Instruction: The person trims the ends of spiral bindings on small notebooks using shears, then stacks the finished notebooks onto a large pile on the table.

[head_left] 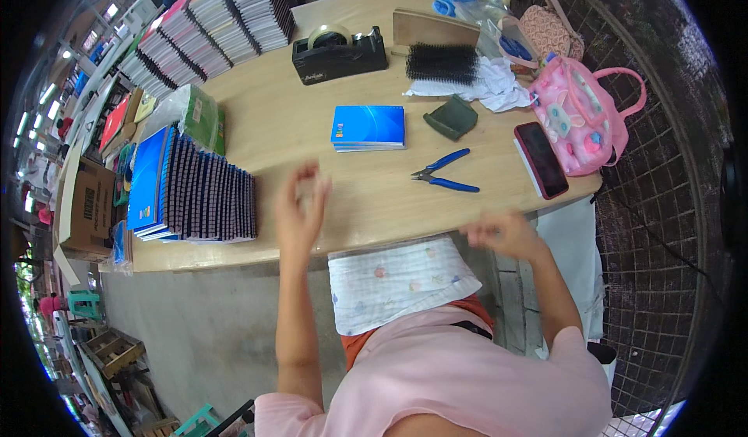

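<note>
My left hand (302,207) is raised over the front of the table, somewhat blurred, its fingers apart and holding nothing. It is between a thick row of blue spiral-bound notebooks (206,191) on the left and a small pile of blue-covered notebooks (368,127) in the middle. Near the front edge my right hand (505,234) is smeared by motion with its fingers bent; whether they hold anything does not show. Beyond that hand lie cutting pliers (449,174) with blue handles, jaws pointing left and handles spread.
A black tape dispenser (340,55) stands at the back. To the right are a dark green piece (451,118), black spiral coils (442,63), a white cloth (499,84), a phone (542,159) and a pink bag (580,113). Tall notebook stacks (204,31) rise at the far left.
</note>
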Demonstrator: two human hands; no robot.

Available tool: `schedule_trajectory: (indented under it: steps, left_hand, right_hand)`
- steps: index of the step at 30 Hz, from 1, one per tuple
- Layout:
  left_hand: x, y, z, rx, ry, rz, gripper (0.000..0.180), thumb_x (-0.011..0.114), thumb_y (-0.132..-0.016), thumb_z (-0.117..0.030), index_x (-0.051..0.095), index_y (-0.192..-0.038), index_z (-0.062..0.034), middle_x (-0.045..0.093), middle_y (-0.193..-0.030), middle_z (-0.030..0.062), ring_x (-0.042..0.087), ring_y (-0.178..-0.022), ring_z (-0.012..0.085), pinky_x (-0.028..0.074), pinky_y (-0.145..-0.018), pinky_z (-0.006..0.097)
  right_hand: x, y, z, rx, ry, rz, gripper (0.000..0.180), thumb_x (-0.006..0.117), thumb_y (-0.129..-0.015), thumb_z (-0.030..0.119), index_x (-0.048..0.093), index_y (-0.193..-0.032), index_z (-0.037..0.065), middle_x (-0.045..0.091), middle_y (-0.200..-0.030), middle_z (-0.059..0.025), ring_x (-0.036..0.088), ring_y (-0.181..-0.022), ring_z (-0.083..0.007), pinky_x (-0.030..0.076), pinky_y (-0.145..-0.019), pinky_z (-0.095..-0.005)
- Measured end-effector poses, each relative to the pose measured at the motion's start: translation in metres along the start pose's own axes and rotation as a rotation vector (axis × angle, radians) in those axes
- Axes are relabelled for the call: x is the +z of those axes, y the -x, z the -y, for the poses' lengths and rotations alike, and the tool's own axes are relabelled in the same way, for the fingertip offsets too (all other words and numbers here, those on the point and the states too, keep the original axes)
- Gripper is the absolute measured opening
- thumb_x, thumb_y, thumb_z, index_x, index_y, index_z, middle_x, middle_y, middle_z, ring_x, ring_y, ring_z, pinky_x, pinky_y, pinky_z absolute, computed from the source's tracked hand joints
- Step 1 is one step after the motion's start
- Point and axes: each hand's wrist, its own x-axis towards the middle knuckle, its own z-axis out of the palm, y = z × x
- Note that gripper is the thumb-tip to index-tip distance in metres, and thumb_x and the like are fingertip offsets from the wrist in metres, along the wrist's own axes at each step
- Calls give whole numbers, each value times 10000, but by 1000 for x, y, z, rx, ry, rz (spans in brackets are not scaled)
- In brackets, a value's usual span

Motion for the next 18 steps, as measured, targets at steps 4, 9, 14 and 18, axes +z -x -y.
schedule_trajectory:
  steps: [4,9,14,18]
  left_hand:
    - [41,-138,66,-180,-182,29,402,800,-821,-270,666,-1046,35,712,-955,180,695,-867,248,565,-719,368]
    - [59,-176,53,-315,-211,267,326,820,-788,-153,662,-1011,26,702,-882,139,688,-752,172,552,-533,309]
    - [17,-148,81,-148,250,11,403,734,-848,-64,535,-1197,-29,630,-933,98,624,-733,137,523,-502,258]
    - [22,-48,21,131,276,-106,491,567,-924,49,435,-1389,-34,596,-1164,86,559,-836,97,480,-656,205]
  right_hand:
    - [-39,-135,34,-164,120,-570,187,673,-891,173,741,-998,36,696,-871,-150,668,-793,-260,513,-727,-377]
    - [-67,-276,-41,-162,662,-672,90,642,-833,106,715,-882,89,627,-973,-99,595,-1015,-304,498,-785,-459]
    - [-63,-331,-43,-266,1079,-565,118,600,-853,140,707,-871,94,615,-1009,-76,584,-1033,-276,453,-817,-534]
    - [-94,-291,-49,-432,949,-791,145,594,-846,161,686,-879,54,621,-1005,-102,591,-1049,-287,453,-894,-537]
